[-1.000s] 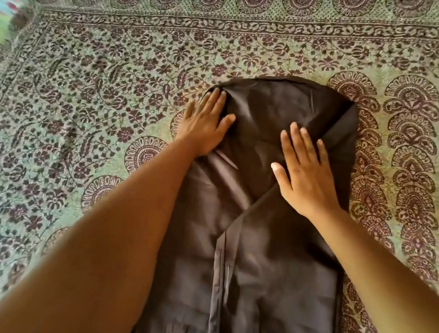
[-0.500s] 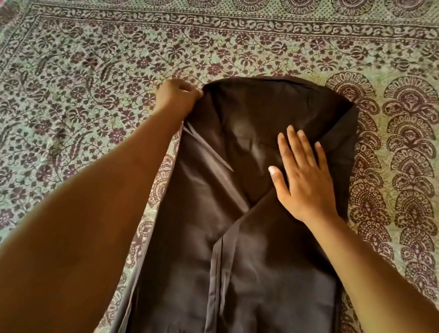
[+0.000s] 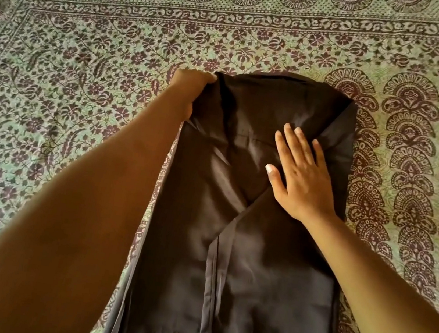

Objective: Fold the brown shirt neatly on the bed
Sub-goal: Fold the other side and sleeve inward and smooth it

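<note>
We look down at a brown shirt (image 3: 242,254) lying lengthwise on a bedspread (image 3: 82,90) printed with green and maroon flowers. The shirt runs from the centre of the view down to 6 o'clock. Both of its sides are already folded inward, and they overlap along a seam down the middle.

The left hand (image 3: 192,89) is at the shirt's far left corner, about 11 o'clock from centre. A second ago it lay flat on the cloth with its fingers straight. Now it is closed round that corner, knuckles up. The fingertips are tucked into the fabric and out of sight, so we cannot tell exactly how they sit. The shirt's left edge has risen off the bedspread and hangs in a loose slope down towards 7 o'clock.

The right hand (image 3: 304,178) has hardly moved. It rests flat on the shirt at about 2 o'clock from centre. Its fingers (image 3: 289,139) are straight and slightly apart, pressing the cloth down and holding nothing.

We judge that smoothing is finished and the next fold has begun. The left hand seems to be taking up the collar end, or re-setting the left flap, while the right hand anchors the rest. The lengthwise folds look done, but the shirt is not yet folded across.
</note>
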`<state>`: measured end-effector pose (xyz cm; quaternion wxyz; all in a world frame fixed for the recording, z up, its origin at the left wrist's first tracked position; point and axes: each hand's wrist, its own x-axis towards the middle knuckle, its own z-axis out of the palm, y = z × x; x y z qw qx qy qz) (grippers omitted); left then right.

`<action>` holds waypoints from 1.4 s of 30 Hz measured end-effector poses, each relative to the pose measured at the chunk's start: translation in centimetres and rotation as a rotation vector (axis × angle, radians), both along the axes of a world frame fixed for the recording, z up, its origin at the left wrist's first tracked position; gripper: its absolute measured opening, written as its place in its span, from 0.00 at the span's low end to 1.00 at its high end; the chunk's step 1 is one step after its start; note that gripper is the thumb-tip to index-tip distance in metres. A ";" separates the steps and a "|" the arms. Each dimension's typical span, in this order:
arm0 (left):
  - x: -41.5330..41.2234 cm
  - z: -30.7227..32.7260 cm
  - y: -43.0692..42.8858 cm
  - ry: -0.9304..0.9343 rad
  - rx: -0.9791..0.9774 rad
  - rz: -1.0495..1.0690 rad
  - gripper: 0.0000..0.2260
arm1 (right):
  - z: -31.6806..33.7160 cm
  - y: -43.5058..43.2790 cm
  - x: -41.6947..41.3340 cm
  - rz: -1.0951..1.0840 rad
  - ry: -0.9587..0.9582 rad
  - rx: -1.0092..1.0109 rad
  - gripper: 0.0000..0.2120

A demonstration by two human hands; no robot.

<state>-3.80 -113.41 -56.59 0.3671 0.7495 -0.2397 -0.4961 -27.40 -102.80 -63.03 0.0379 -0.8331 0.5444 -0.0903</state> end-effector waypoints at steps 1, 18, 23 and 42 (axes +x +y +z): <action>0.3 -0.1 -0.1 0.023 -0.005 0.020 0.11 | 0.0 0.0 0.0 0.000 -0.006 -0.006 0.28; -2.7 -5.6 7.4 -1.155 -0.266 -0.714 0.30 | 0.4 0.3 0.0 -0.132 0.009 -0.025 0.32; -3.0 -5.2 5.2 -1.042 -0.093 -0.789 0.28 | 0.2 -0.1 0.2 -0.225 0.010 0.089 0.38; -3.9 -4.2 29.6 -1.250 -0.453 -1.393 0.25 | 2.2 21.4 -3.6 -0.039 0.079 0.256 0.29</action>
